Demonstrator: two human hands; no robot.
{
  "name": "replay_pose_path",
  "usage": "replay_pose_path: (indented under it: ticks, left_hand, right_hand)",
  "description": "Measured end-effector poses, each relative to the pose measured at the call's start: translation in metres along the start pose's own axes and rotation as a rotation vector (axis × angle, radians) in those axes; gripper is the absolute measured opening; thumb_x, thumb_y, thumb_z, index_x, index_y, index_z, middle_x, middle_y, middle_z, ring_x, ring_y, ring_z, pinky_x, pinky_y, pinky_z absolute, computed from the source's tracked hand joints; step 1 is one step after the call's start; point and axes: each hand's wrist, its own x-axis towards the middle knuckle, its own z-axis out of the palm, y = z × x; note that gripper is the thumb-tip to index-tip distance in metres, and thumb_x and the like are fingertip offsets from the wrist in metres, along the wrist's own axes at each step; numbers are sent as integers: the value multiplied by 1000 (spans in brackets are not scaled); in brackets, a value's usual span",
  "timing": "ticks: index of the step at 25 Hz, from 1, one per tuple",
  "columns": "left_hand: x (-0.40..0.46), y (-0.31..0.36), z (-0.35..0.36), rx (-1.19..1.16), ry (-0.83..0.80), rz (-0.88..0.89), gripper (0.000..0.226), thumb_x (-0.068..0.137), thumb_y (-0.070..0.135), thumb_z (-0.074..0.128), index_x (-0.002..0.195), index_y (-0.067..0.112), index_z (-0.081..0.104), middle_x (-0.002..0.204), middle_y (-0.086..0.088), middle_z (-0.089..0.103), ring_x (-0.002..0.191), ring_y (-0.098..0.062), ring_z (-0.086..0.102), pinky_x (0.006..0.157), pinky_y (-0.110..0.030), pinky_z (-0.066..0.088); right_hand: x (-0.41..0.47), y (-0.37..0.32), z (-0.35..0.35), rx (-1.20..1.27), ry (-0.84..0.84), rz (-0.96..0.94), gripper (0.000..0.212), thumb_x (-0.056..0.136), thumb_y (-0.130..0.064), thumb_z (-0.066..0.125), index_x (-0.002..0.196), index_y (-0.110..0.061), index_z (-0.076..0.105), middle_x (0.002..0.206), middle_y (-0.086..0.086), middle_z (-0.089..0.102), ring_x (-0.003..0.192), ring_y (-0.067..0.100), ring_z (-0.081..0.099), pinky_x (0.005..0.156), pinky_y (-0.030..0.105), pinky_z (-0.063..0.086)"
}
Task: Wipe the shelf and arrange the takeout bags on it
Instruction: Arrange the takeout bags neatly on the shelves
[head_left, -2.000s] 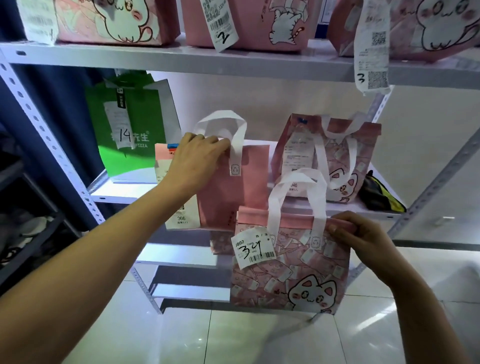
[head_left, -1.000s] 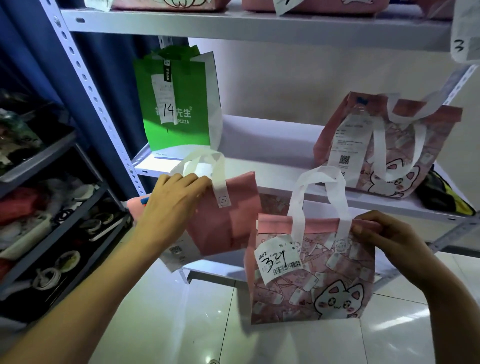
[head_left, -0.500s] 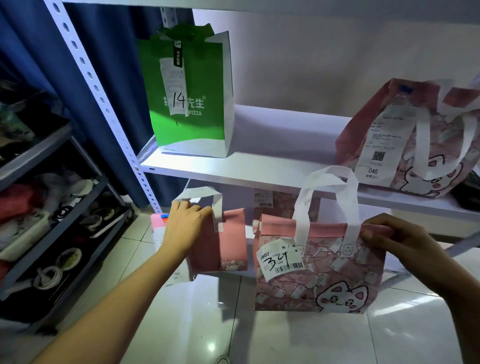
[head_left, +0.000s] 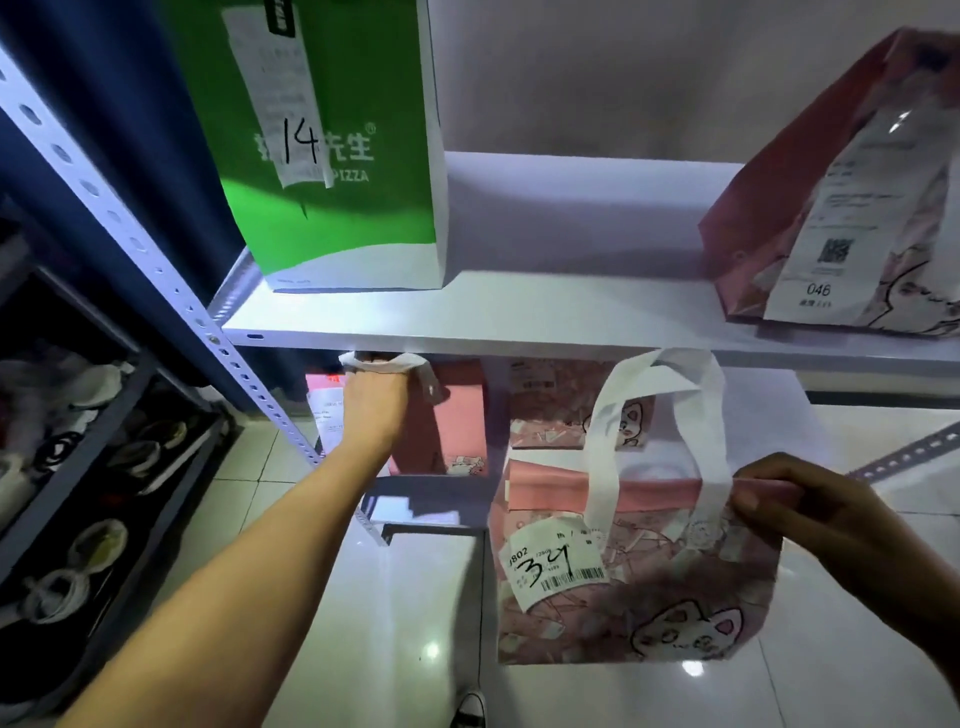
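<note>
Below the white shelf (head_left: 519, 317), a plain pink bag (head_left: 441, 415) is gripped by the left hand (head_left: 374, 405). A cat-print bag labelled 34 (head_left: 634, 571) is pinched at its rim by the right hand (head_left: 810, 525).

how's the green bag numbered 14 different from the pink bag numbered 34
The green bag stands upright on the white shelf, untouched; the pink bag hangs in the air below shelf height, pinched at its top edge by the right hand. The green bag is plain green and white with printed lettering; the pink bag has a cat pattern. The pink bag shows white loop handles; none show on the green bag. Both carry a white slip with a handwritten number.
</note>
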Motion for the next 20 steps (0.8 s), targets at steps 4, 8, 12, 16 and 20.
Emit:
replay_pose_path:
  ticks: [4, 8, 12, 16, 20]
  left_hand:
    - [16, 6, 2, -107, 31, -59, 19, 90, -1, 44, 84, 8, 60, 82, -18, 62, 77, -37, 60, 69, -46, 49]
    - [44, 11, 14, -68, -3, -3, 32, 99, 2, 44, 126, 5, 61, 132, -22, 59, 124, -38, 53, 103, -39, 40]
    - [51, 6, 37, -6, -48, 16, 36, 96, -1, 41, 129, 4, 56, 135, -24, 54, 125, -37, 51, 106, -38, 38]
    - [40, 10, 39, -19, -98, 16, 23, 91, -6, 46, 103, 0, 65, 110, -24, 64, 100, -40, 61, 77, -39, 43]
    - [11, 13, 27, 92, -146, 126, 23, 79, -14, 55, 94, -2, 67, 90, -23, 69, 85, -41, 63, 67, -38, 39]
  right_hand:
    - [0, 5, 11, -5, 12, 7, 12, 84, -24, 65, 88, -26, 76, 89, 7, 74, 84, 26, 72, 68, 43, 60]
    - [3, 9, 19, 1, 46, 25, 10, 87, -27, 67, 87, -26, 77, 89, 6, 74, 85, 25, 71, 69, 47, 59]
    - [8, 3, 31, 36, 65, 25, 54, 70, -76, 70, 92, -27, 76, 94, 7, 75, 89, 25, 71, 73, 45, 59]
    - [17, -5, 42, 20, 49, 8, 58, 68, -82, 66, 94, -31, 75, 94, 4, 75, 88, 22, 73, 74, 43, 60]
    - [28, -10, 51, 1, 28, -25, 53, 70, -81, 64, 90, -33, 74, 90, 0, 73, 84, 20, 71, 69, 43, 60]
